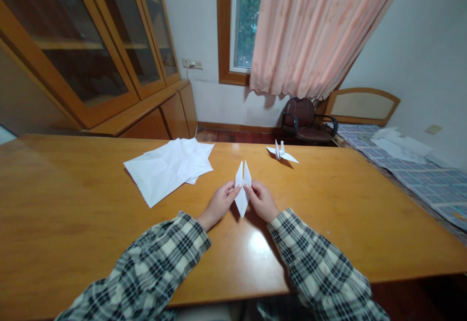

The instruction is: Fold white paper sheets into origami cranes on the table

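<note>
A piece of folded white paper (242, 203) is held between both hands above the middle of the table. It is diamond-shaped, with two narrow points split apart at the far end and one point toward me. My left hand (222, 200) pinches its left edge, thumb on top. On the right edge, my right hand (262, 201) grips it the same way, the two thumbs close together near its centre. The fingers beneath the paper are partly hidden. Beyond my right hand, a finished-looking white paper crane (281, 152) with spread wings stands on the table.
Several creased white sheets (171, 168) lie overlapping at the left on the wooden table (91, 243). A glass-door cabinet (109, 34) stands at the back left. Past the table's far edge are a brown armchair (304, 119) and a bed (412, 165) with a checked cover.
</note>
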Action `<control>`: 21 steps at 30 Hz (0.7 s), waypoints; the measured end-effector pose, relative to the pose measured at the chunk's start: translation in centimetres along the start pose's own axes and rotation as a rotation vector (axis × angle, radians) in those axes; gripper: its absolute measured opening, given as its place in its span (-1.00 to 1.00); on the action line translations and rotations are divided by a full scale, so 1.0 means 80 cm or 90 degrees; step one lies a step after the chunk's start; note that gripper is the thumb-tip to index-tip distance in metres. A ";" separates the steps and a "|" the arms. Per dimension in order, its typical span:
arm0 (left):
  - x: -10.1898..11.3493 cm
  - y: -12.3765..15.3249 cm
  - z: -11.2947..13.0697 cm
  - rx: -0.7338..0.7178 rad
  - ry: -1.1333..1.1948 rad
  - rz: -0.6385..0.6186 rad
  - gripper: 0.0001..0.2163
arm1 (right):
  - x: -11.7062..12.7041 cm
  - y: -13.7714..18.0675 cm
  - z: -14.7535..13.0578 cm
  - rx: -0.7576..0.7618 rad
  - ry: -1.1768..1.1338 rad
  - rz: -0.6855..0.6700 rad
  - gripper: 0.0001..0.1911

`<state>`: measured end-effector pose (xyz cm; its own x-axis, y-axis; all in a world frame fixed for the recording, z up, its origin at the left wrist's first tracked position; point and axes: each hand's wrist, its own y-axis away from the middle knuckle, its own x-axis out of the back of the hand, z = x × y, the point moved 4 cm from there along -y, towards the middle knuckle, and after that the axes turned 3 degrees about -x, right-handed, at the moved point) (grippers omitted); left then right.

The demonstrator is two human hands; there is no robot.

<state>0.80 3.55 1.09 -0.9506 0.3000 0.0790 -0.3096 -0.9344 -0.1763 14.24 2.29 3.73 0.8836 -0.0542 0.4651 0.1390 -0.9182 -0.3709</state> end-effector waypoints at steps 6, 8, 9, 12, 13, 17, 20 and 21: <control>0.006 -0.001 0.002 -0.032 -0.073 0.025 -0.68 | 0.002 0.000 0.001 0.009 -0.001 0.012 -0.64; 0.007 0.000 0.003 -0.042 -0.097 0.032 -0.69 | 0.002 0.000 0.002 -0.004 -0.020 0.007 -0.63; 0.007 0.001 0.004 -0.046 -0.106 0.034 -0.69 | 0.001 0.000 0.003 -0.014 -0.032 0.005 -0.63; 0.007 0.003 0.008 -0.055 -0.125 0.034 -0.69 | -0.001 0.000 0.007 -0.041 -0.078 -0.006 -0.65; 0.007 0.004 0.010 -0.058 -0.128 0.034 -0.69 | -0.001 0.000 0.008 -0.047 -0.092 -0.011 -0.66; 0.006 0.006 0.015 -0.068 -0.137 0.036 -0.70 | -0.005 0.000 0.011 -0.059 -0.123 -0.023 -0.70; 0.005 0.007 0.015 -0.065 -0.143 0.030 -0.70 | -0.005 0.001 0.009 -0.055 -0.122 -0.022 -0.72; 0.005 0.007 0.015 -0.065 -0.143 0.029 -0.70 | -0.004 0.002 0.008 -0.051 -0.117 -0.020 -0.72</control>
<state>0.26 2.95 2.19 -0.9386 0.1970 0.2834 -0.2779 -0.9182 -0.2821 14.25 2.43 3.02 0.9472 0.0412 0.3181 0.1386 -0.9469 -0.2901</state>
